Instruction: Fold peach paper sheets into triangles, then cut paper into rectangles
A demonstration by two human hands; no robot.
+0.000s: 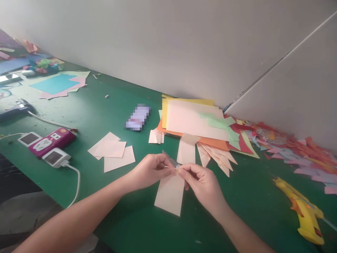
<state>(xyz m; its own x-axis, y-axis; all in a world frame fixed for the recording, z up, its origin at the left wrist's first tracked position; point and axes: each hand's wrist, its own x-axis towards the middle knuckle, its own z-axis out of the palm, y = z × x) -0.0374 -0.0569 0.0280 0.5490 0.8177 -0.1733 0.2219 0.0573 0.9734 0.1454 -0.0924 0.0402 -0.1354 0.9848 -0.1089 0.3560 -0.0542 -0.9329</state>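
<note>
My left hand (155, 168) and my right hand (201, 177) meet fingertip to fingertip over the middle of the table, both closed in a pinch. Between them is the top end of a pale cream paper piece (169, 196), whose lower part shows below the fingers. A small greyish, see-through bit (170, 159) shows by the left fingers; I cannot make out what it is. Just beyond the hands lies a cream paper strip (187, 149). To its right are several folded, pointed cream paper pieces (214, 156). Several loose cream paper rectangles (113, 149) lie to the left.
A stack of coloured sheets (195, 117) lies by the wall, with paper scraps (297, 147) to its right. A yellow glue gun (300, 211) lies at right. Left are a blurred phone (138, 117), a purple power strip (52, 141) with white plugs and cables, and more paper (58, 84).
</note>
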